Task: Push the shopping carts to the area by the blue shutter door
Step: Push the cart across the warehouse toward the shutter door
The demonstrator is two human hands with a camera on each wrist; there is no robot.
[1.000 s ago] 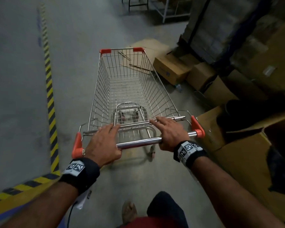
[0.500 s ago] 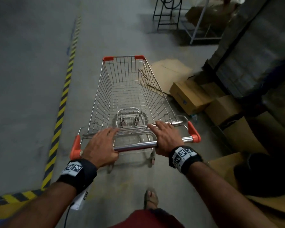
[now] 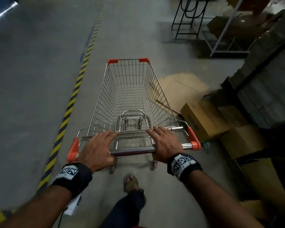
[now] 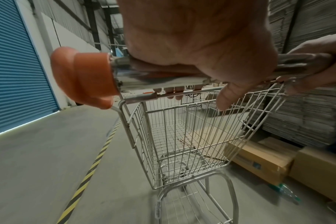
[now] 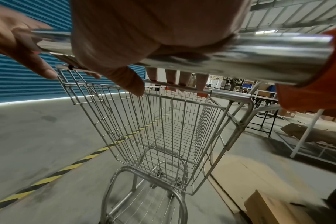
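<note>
**cartguy:** Both hands are on the handle bar (image 3: pixel 135 149) of the shopping cart (image 3: pixel 130 96). The left hand (image 3: pixel 97 151) has its palm pressed on the bar near the left orange end cap (image 3: pixel 72 149), fingers (image 4: pixel 175 91) stretched forward onto the wire rail beyond. The right hand (image 3: pixel 165 145) does the same near the right cap (image 3: pixel 193 139), thumb hanging under the bar, not really wrapped tight.

**dockrat:** What's the floor like?

**cartguy:** Grey concrete floor (image 3: pixel 31 88) with a yellow-and-black striped line (image 3: pixel 69 106) running left of the cart. The blue shutter door (image 4: pixel 13 72) is off to the left. Cardboard boxes (image 3: pixel 204 119) and flattened cardboard (image 3: pixel 183 89) sit just right of the cart, with metal racks (image 3: pixel 186 18) further ahead.

**dockrat:** And the cart?

**cartguy:** Straight ahead of the hands, basket empty, between the line and the boxes.
</note>
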